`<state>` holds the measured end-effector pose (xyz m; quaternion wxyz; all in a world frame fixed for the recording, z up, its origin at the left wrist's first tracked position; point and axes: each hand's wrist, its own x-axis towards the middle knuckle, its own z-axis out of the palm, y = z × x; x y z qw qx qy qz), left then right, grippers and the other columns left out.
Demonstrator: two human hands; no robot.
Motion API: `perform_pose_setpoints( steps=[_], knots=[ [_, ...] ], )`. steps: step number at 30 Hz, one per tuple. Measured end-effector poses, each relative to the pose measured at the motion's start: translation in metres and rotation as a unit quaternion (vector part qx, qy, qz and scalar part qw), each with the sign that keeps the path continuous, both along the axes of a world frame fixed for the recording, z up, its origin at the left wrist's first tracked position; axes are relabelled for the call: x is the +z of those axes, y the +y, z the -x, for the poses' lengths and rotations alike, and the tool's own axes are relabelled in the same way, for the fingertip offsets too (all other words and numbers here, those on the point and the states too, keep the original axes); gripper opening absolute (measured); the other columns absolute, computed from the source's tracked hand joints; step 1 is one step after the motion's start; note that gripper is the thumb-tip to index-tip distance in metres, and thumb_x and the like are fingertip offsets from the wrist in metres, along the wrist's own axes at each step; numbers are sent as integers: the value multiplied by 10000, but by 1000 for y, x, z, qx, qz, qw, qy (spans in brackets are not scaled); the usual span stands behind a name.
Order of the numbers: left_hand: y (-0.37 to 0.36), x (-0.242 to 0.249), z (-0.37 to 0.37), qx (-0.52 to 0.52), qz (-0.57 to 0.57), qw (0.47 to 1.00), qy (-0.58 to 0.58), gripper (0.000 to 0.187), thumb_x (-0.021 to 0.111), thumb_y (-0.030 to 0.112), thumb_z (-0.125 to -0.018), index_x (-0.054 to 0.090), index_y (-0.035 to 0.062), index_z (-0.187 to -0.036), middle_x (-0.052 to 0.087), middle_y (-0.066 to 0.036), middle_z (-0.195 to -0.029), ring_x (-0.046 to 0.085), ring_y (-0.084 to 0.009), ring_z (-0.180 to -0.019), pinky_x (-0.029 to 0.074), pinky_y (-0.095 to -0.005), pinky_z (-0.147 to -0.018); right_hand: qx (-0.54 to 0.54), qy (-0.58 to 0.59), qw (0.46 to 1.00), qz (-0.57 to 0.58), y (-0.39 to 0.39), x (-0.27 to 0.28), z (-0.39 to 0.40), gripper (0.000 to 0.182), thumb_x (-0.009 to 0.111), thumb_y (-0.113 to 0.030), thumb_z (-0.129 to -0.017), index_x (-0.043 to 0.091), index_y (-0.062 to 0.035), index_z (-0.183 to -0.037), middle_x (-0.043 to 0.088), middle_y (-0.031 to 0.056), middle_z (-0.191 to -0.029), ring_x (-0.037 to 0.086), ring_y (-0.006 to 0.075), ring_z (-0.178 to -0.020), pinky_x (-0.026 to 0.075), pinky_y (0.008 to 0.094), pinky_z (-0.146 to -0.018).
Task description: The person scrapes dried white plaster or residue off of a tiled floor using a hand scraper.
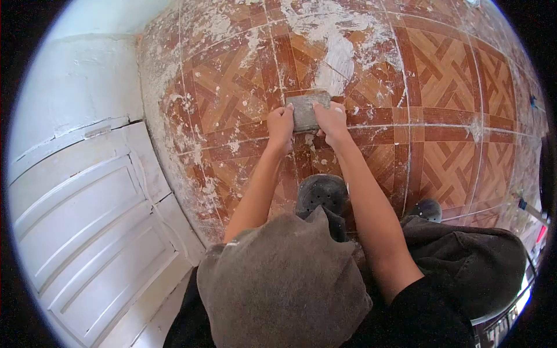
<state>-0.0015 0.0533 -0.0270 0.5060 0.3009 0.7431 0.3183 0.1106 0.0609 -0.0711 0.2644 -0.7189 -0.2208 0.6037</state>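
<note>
A flat grey rectangular scraper plate is held low over the patterned tile floor, its broad face toward me. My left hand is closed on its left edge, with the thumb on the near face. On the opposite edge, my right hand grips it the same way, thumb on top. The fingers behind the plate are hidden. Just beyond its far edge runs a thick white smear of paste, streaked along the tiles. Dried white spots and crumbs surround both hands.
A white panelled door and pale wall border the floor on the left. My dark clog is planted just behind my hands, another clog to the right. A blue-and-pale tool lies at the far right.
</note>
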Motion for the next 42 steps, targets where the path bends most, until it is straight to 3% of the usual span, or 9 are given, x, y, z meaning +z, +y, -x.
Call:
perform_pose_setpoints(
  steps=[10,13,17,21,26,29,35,38,42],
  knots=[
    [2,-29,11,-70,-29,992,98,267,479,237,-821,524,12,-683,467,-48,-617,396,-133,-525,348,-310,-457,-23,78,996,35,11,23,-5,543,576,-203,-732,345,51,-1153,518,174,-924,543,186,-634,427,320,-403],
    [9,-6,4,13,38,998,-53,240,493,233,-810,525,27,-691,449,-38,-606,388,-136,-502,326,-319,-429,2,82,996,30,7,32,-7,493,571,-201,-734,381,51,-1112,518,161,-913,537,178,-645,428,323,-409],
    [-6,-17,2,-4,-7,1000,-4,257,493,241,-803,530,29,-664,437,-29,-553,380,-130,-454,303,-324,-393,15,-7,1000,-25,-4,-14,-2,383,562,-186,-731,454,51,-1012,541,124,-778,528,171,-595,419,312,-392],
    [10,2,-2,-16,-1,999,34,271,488,239,-806,528,27,-642,431,-19,-534,381,-112,-461,298,-305,-400,3,95,995,15,13,41,-7,394,566,-195,-730,446,61,-1004,550,121,-751,537,180,-582,418,304,-385],
    [1,-11,0,-10,15,1000,18,274,473,222,-812,526,2,-659,462,-13,-571,409,-119,-509,320,-298,-445,13,-51,997,-50,2,-23,0,360,569,-193,-730,471,79,-946,554,154,-802,542,199,-568,427,313,-382],
    [10,-8,3,-7,-2,1000,12,283,478,232,-814,532,-5,-668,478,-13,-585,419,-127,-532,341,-300,-476,-26,60,998,-22,15,33,-2,415,583,-201,-722,460,96,-985,556,174,-836,545,202,-562,428,308,-379],
    [5,-5,-4,-35,-62,995,65,321,485,252,-804,549,-44,-698,493,-62,-586,443,-178,-555,367,-352,-521,7,-45,997,-62,9,-45,2,454,591,-203,-714,433,90,-1023,565,178,-805,552,211,-573,439,307,-401],
    [16,-6,4,-30,-28,998,57,337,491,264,-800,552,-50,-693,493,-71,-575,459,-193,-564,374,-374,-523,-28,91,995,-30,19,20,-1,434,588,-195,-712,446,88,-1008,575,176,-801,562,232,-594,464,333,-468],
    [13,-5,1,-21,3,999,38,352,496,288,-804,547,-35,-675,482,-61,-570,434,-146,-540,361,-342,-482,18,7,999,-35,19,16,-3,447,590,-192,-708,435,89,-1020,575,168,-813,565,234,-605,467,338,-475]
  ],
)
